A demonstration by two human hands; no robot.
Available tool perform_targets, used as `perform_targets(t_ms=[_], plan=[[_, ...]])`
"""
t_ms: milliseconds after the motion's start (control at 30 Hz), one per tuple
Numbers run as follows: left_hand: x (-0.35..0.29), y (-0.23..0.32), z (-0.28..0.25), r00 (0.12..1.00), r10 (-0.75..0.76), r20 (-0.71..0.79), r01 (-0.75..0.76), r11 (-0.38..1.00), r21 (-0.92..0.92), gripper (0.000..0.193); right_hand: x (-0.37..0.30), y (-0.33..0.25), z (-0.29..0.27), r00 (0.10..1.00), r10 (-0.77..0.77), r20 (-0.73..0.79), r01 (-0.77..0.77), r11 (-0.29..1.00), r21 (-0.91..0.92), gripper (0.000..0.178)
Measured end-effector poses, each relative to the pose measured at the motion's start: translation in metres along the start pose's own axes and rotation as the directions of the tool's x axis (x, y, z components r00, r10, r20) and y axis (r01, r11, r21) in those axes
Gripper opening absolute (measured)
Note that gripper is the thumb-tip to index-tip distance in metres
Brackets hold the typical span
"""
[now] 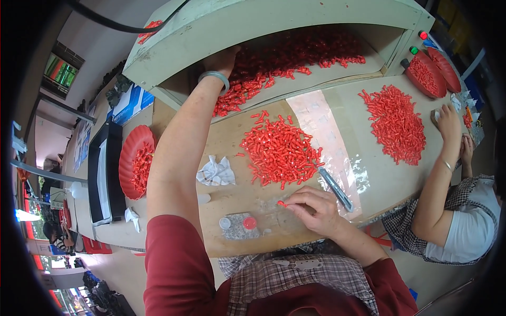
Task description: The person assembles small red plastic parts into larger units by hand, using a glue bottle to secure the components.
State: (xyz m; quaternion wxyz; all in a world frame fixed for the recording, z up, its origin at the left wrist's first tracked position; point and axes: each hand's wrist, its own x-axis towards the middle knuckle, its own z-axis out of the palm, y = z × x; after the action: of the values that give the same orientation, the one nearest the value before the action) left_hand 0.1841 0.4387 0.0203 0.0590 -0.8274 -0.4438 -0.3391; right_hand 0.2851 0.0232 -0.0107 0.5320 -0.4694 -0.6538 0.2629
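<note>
Table [348,110] spanned the view; the cabinet [295,15] stood at 12 o'clock. The red heap [279,150] lay centrally. The left hand [224,60], near 11:30, reached inside the cabinet, its grip indeterminable. The right hand [315,209], near 4:30, pinched narrowly beside the cutter [336,189], holding one red piece [281,204] at 5 o'clock.

No lettering, number, brand or sign is reading legibly anywhere in view. Toward ten o'clock, a blue-and-white sheet [132,102] is lying at a slant, any print on it appearing too small to read. Toward five o'clock, a pale patch [307,264] on the checked apron [263,279] is showing dark, indecipherable marks.
</note>
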Motion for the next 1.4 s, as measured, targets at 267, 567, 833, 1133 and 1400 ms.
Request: perform_targets(t_ms=[267, 567, 833, 1133, 1400], plan=[[-0.076, 0.073, -0.105, 0.862, -0.190, 0.470, 0.492, 0.536, -0.686, 0.022, -0.006, 0.005, -0.005, 0.980, 0.189, -0.063, -0.173, 0.963, 0.205, 0.007], [-0.251, 0.126, -0.264, 0.651, -0.111, 0.750, 0.751, 0.239, -0.616, 0.038, -0.009, -0.004, -0.002, 0.914, 0.383, 0.132, -0.334, 0.529, 0.780, 0.010], [-0.367, 0.131, -0.273, 0.573, -0.137, 0.808, 0.791, -0.163, -0.589, 0.037, -0.029, -0.021, 0.025, 0.875, 0.410, 0.255, -0.453, 0.511, 0.731, 0.011], [-0.387, 0.121, -0.265, 0.595, -0.219, 0.774, 0.708, -0.313, -0.633, 0.039, -0.028, -0.044, 0.046, 0.942, 0.226, 0.250, -0.300, 0.898, 0.321, 0.012], [-0.394, 0.120, -0.263, 0.601, -0.196, 0.775, 0.704, -0.329, -0.629, 0.042, -0.022, -0.046, 0.051, 0.958, -0.062, 0.281, 0.052, 0.998, 0.040, 0.013]])
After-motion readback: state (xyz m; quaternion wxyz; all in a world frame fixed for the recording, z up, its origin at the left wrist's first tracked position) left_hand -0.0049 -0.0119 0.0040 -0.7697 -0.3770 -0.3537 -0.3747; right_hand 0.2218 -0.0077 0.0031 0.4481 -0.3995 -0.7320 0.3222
